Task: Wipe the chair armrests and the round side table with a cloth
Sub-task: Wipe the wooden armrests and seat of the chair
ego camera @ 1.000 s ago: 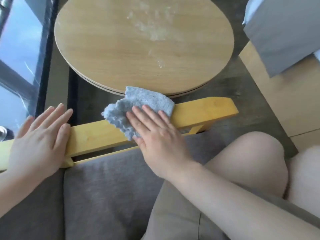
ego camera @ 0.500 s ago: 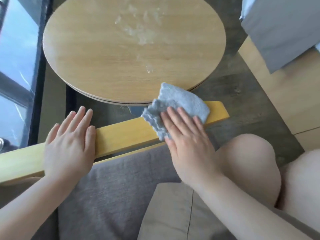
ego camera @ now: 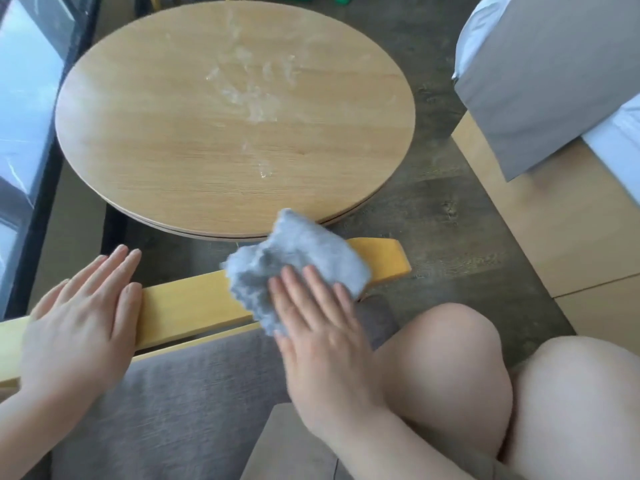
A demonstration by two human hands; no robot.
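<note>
Cloth (ego camera: 298, 261), blurred, seemingly nearer armrest (ego camera: 187, 299) end under right hand (ego camera: 322, 337)

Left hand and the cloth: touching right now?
Apart. The head view shows the left hand flat on the armrest, with bare yellow wood between it and the cloth under the right hand.

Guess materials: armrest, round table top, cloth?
Armrest: likely solid wood, smooth yellow finish, faint grain. Round table top: wood or wood-look veneer; printed-looking grain, layered edge, whitish smears. Cloth: fuzzy grey-blue fabric, probably microfibre, under the right hand.
</note>
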